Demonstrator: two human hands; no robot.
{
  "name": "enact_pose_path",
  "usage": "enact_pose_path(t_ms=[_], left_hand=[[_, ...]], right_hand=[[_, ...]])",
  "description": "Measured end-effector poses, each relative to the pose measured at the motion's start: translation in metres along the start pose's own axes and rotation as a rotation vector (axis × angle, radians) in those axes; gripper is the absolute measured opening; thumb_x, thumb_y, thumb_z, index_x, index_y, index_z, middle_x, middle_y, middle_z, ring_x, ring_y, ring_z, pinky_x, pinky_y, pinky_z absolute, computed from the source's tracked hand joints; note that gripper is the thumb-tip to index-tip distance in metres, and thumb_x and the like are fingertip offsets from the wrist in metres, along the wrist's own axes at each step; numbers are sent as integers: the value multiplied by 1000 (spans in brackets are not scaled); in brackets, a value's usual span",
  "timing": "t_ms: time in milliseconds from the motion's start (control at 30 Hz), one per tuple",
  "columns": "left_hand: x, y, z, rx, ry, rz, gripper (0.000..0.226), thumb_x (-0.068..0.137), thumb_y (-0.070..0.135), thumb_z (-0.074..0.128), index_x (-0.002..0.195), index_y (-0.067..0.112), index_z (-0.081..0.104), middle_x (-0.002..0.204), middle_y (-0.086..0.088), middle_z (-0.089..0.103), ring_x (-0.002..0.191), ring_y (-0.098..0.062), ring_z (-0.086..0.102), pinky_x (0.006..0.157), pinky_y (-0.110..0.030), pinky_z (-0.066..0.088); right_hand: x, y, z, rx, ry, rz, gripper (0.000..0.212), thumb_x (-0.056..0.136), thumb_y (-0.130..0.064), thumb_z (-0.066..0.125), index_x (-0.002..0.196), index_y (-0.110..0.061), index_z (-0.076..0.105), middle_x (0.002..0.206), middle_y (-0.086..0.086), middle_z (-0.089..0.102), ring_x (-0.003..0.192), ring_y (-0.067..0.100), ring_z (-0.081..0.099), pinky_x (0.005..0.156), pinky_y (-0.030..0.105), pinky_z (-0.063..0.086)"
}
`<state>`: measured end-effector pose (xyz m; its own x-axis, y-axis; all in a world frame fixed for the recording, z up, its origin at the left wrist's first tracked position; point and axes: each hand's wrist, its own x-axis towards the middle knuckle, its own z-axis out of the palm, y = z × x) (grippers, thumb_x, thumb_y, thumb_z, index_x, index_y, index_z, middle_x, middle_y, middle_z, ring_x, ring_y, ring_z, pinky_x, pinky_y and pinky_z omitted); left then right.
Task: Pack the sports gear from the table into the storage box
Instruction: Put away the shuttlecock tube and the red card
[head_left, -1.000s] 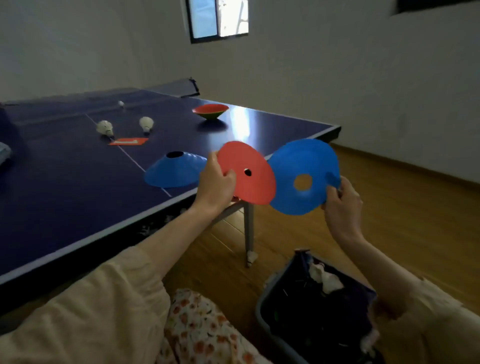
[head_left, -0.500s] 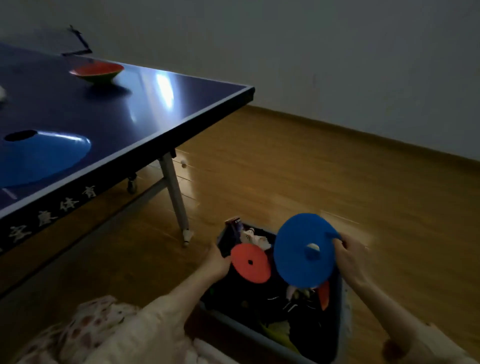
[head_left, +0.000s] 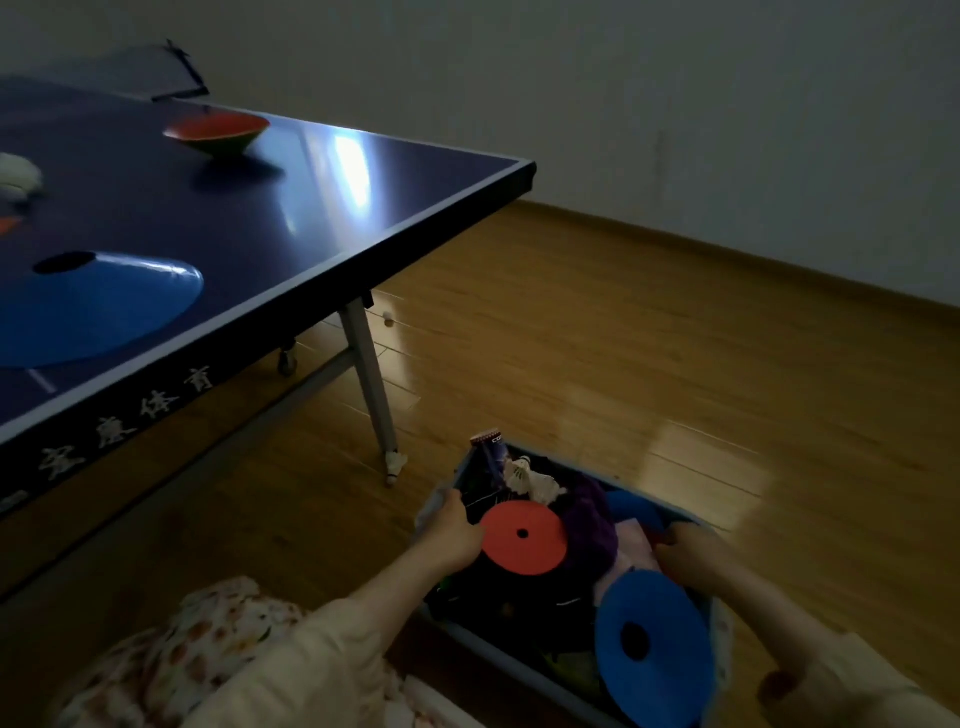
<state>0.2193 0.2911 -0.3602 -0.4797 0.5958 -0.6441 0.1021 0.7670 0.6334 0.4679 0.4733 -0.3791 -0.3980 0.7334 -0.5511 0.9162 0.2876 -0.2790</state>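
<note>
Storage box (head_left: 457, 631) sits on the wooden floor (head_left: 649, 364) beside the blue bench (head_left: 291, 208), whose edge carries white Chinese lettering. Her left hand (head_left: 449, 535) pinches a red disc cone (head_left: 523, 538) over the box. Her right hand (head_left: 691, 551) holds a blue disc cone (head_left: 654, 644)'s rim. Another blue cone (head_left: 98, 306) and a red-green one (head_left: 218, 132) remain on the bench, grey walls behind.

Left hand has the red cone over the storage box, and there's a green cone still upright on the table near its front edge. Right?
Not quite. In the head view the cone upright near the table's front edge is blue, not green. The rest holds: the left hand holds the red cone over the storage box.
</note>
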Motion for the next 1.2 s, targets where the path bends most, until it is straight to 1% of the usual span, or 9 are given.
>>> enact_pose_path(t_ms=[133, 300, 467, 533, 633, 767, 900, 1033, 1200], left_hand=[[-4, -1, -6, -30, 9, 1, 68, 94, 11, 49, 151, 20, 13, 128, -8, 49, 96, -19, 60, 89, -39, 53], [-6, -8, -30, -36, 81, -21, 62, 97, 12, 47, 150, 15, 15, 131, -9, 46, 111, -22, 55, 86, -33, 51], [-13, -15, -57, 9, 118, -50, 62, 98, 15, 47, 152, 20, 17, 145, -9, 39, 122, -24, 51, 96, -39, 50], [-21, -12, -69, 11, 162, -14, 58, 98, 14, 48, 150, 21, 24, 143, -6, 41, 111, -17, 55, 85, -30, 53], [-46, 9, -96, 12, 317, 177, 49, 97, 13, 49, 143, 23, 36, 136, 0, 49, 103, -9, 56, 71, -19, 48], [-94, 63, -151, 123, 630, 547, 32, 96, 10, 50, 127, 17, 53, 119, -2, 60, 105, -11, 58, 84, -23, 52], [-133, 99, -223, 196, 939, 719, 30, 91, 6, 50, 119, 15, 59, 112, -3, 63, 101, -16, 59, 90, -33, 51], [-153, 75, -303, 349, 1090, 564, 33, 90, 9, 50, 122, 16, 56, 120, -5, 58, 108, -22, 56, 88, -37, 47], [-166, -15, -391, 308, 1166, 236, 32, 89, 14, 52, 121, 15, 56, 122, -6, 56, 109, -24, 55, 87, -41, 49]], right_hand=[[0, -27, -1, 31, 23, -66, 26, 93, -23, 50, 70, -12, 51, 60, 1, 47, 52, 14, 40, 52, 25, 31], [2, -71, 8, 56, -5, -130, 27, 94, -20, 50, 69, -12, 57, 65, 5, 62, 55, 15, 56, 51, 25, 43], [-1, -115, 18, 80, -111, -201, 19, 97, -23, 49, 91, -11, 63, 78, 5, 68, 61, 15, 63, 51, 24, 52], [-5, -135, 16, 121, -104, -264, 19, 98, -23, 50, 101, -9, 63, 83, 8, 70, 61, 14, 63, 52, 24, 50], [-14, -188, -6, 274, 39, -457, 27, 100, -26, 50, 90, -7, 66, 79, 11, 69, 57, 16, 59, 51, 25, 44], [-51, -287, -63, 603, 323, -738, 22, 100, -24, 50, 88, -13, 65, 75, 4, 66, 57, 7, 60, 47, 13, 43], [-87, -386, -103, 728, 445, -938, 13, 98, -20, 53, 94, -13, 64, 76, 3, 67, 61, 8, 66, 58, 27, 56], [-96, -469, -95, 425, 370, -980, 26, 90, -31, 63, 107, -12, 66, 95, 5, 71, 88, 24, 69, 84, 41, 55], [-107, -530, -52, 207, 255, -1021, 91, 74, -65, 69, 144, -15, 38, 141, 8, 43, 129, 25, 44, 107, 43, 40]])
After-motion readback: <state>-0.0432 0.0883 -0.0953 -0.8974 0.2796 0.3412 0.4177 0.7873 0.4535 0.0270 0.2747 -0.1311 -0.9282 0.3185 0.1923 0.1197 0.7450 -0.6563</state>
